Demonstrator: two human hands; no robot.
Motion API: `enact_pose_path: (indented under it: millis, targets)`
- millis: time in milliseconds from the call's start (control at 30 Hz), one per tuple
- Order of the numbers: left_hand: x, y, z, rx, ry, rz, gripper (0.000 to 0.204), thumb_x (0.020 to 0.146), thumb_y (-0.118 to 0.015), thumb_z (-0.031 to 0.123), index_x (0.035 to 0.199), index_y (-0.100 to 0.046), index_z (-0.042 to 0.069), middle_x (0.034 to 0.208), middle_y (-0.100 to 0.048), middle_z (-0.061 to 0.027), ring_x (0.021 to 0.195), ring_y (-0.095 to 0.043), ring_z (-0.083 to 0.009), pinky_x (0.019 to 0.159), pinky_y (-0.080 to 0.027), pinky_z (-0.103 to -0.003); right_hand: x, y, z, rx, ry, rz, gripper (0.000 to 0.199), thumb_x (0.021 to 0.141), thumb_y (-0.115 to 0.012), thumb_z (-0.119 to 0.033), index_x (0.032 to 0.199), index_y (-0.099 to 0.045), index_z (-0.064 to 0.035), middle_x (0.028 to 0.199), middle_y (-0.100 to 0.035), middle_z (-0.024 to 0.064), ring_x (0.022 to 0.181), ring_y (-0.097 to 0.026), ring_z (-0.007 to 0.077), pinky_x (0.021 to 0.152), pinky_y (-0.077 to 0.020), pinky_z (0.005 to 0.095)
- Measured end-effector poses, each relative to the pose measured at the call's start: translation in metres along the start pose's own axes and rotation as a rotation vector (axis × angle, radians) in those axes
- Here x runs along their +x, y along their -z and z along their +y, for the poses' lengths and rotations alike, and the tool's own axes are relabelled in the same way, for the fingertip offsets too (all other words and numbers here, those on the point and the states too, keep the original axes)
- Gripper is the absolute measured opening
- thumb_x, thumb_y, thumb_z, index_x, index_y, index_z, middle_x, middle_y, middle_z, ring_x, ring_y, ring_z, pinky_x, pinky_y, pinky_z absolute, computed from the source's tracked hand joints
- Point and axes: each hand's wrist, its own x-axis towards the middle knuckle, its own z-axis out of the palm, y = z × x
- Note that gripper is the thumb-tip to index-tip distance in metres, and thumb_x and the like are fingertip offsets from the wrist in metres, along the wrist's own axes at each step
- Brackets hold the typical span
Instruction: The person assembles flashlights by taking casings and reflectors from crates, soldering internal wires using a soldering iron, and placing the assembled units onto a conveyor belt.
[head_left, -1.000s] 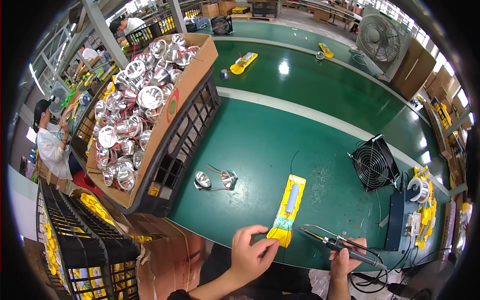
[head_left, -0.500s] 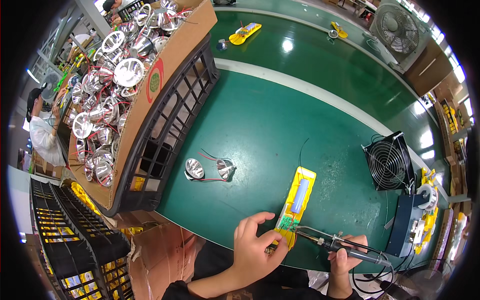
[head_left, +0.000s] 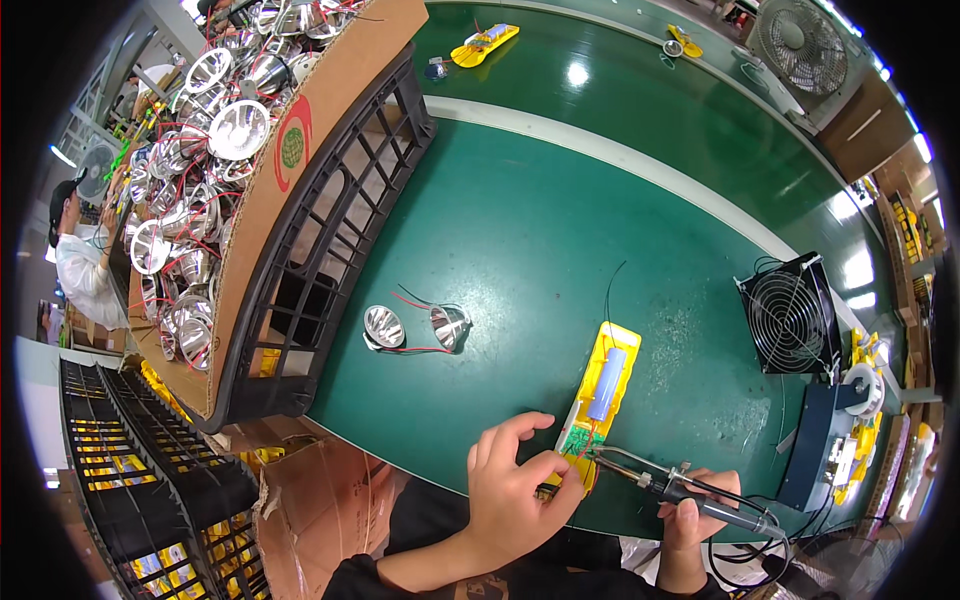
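A yellow plastic lamp housing [head_left: 626, 352] lies on the green bench, holding a blue cylindrical battery [head_left: 608, 384] and a small green circuit board [head_left: 578, 441] with a red wire. Thumb and forefinger of my left hand [head_left: 515, 490] close on the lower end of the housing; the other fingers are curled above the bench. My right hand [head_left: 697, 510] grips a soldering iron [head_left: 722, 511] with a thin metal feed tube [head_left: 640, 457] along it. Its tip is at the circuit board. Left of the housing lie two silver reflector cups [head_left: 449, 326] with red and black wires.
A cardboard box [head_left: 330, 95] full of reflectors sits on a black plastic crate [head_left: 335, 225] at left. On the right stand a small black fan [head_left: 790, 318] and a dark blue solder-wire unit [head_left: 808, 455]. Beyond the pale rail, a green conveyor [head_left: 640, 95] carries yellow housings [head_left: 485, 45]. A co-worker [head_left: 85, 260] is far left.
The view has shifted slightly, so the bench items sit a little differently. Both hands keep their hold, and the iron's tip stays at the circuit board.
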Motion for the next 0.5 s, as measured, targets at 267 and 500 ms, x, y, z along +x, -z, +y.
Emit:
enact_pose_path:
  millis: [267,500]
  targets:
    - [0.0001,-0.0016,-0.0006,0.009,0.006,0.006,0.007,0.06,-0.066,0.008,0.062,-0.06,0.007,0.102,-0.052,-0.0107,0.084,-0.048,-0.0264,0.073,-0.038,-0.035,-0.001,0.0006,0.0003,-0.041,0.002,-0.014,0.032,0.077,-0.062,-0.02,0.085,-0.039,0.0017,0.052,-0.05,0.005,0.042,-0.049,0.0118,0.045,-0.0431,0.0227]
    - [-0.0003,-0.002,-0.0001,0.011,0.014,0.003,0.007,0.06,-0.066,0.008,0.062,-0.06,0.007,0.102,-0.053,-0.0104,0.083,-0.048,-0.026,0.073,-0.038,-0.035,-0.0013,-0.0003,-0.0007,-0.044,-0.004,0.017,0.034,0.076,-0.063,-0.022,0.084,-0.039,0.0008,0.054,-0.049,0.005,0.042,-0.048,0.0114,0.045,-0.0427,0.0225]
